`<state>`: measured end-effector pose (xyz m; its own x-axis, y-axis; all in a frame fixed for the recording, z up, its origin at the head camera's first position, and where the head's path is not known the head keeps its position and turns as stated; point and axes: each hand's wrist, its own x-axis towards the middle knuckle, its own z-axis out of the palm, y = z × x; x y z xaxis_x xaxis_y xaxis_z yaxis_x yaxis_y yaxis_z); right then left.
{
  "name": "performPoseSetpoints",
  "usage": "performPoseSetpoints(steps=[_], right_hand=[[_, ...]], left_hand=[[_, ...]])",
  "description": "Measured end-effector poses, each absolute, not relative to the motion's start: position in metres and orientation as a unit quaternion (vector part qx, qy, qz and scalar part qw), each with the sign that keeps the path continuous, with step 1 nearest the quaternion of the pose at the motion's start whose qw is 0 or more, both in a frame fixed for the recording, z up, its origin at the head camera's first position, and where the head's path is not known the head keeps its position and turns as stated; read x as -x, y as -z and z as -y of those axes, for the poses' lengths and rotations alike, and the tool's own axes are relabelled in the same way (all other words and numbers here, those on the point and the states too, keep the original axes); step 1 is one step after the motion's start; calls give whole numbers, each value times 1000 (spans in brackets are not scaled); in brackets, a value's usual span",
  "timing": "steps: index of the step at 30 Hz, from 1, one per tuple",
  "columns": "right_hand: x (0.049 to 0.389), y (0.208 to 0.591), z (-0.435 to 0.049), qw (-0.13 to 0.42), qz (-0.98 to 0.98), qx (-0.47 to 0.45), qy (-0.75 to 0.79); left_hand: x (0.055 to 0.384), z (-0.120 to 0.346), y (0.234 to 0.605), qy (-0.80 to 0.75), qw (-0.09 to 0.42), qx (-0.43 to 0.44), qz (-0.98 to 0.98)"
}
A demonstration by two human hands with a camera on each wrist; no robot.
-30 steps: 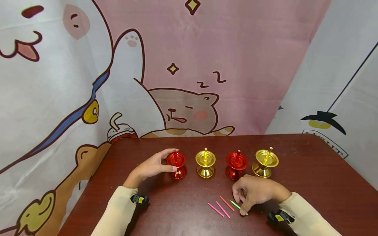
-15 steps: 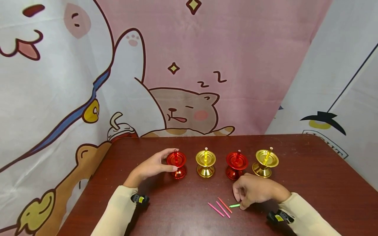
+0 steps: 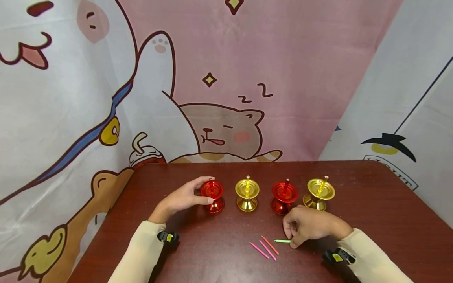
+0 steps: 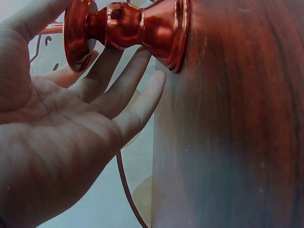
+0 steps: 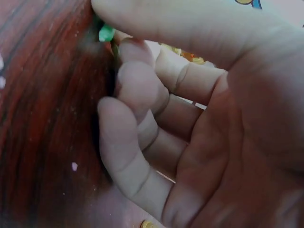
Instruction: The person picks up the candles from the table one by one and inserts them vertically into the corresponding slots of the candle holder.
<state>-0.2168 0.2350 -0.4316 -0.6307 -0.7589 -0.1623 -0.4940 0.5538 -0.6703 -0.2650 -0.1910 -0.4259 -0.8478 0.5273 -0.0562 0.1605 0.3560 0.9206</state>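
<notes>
My left hand (image 3: 184,195) holds the leftmost red candle holder (image 3: 215,206), thumb at its near side and fingers behind it. In the left wrist view this holder (image 4: 164,31) stands with its base on the table. My right hand (image 3: 311,224) pinches a thin green candle (image 3: 282,241) near the tabletop, between thumb and index finger. Only the candle's green end (image 5: 106,33) shows in the right wrist view. Left of it lie two pink candles (image 3: 259,250) and an orange-red candle (image 3: 270,245), close together.
To the right of the gripped holder stand a gold holder (image 3: 247,203), another red holder (image 3: 280,206) and a second gold holder (image 3: 313,201), partly behind my right hand. Each has an upright stick in its dish. A cartoon-print cloth (image 3: 283,78) hangs beyond the table (image 3: 198,251).
The green candle has turned from slanting to lying crosswise, and my right hand has shifted slightly up and right with it. The orange-red candle has shifted left. My left hand stays put.
</notes>
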Motion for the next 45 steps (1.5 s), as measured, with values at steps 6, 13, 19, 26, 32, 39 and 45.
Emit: performPoseSetpoints(steps=[6,13,19,26,32,39,45], right_hand=[[218,432,-237,222,-848,374,303],[224,439,-242,218,-833,390,326],[226,441,-245,227,-825,384,347],[226,442,-245,214,-826,388,347],[226,443,-245,190,-822,418,337],[225,444,-240,175,-807,453,336],[220,440,-232,173,-790,469,356]], left_hand=[[267,191,427,-526,174,-217,-804],[266,191,426,-523,176,-211,-807],[267,190,426,-522,175,-210,-808],[268,190,427,-519,172,-210,-810],[268,190,428,-518,171,-208,-812],[268,191,428,-521,172,-206,-810],[269,191,430,-523,172,-213,-807]])
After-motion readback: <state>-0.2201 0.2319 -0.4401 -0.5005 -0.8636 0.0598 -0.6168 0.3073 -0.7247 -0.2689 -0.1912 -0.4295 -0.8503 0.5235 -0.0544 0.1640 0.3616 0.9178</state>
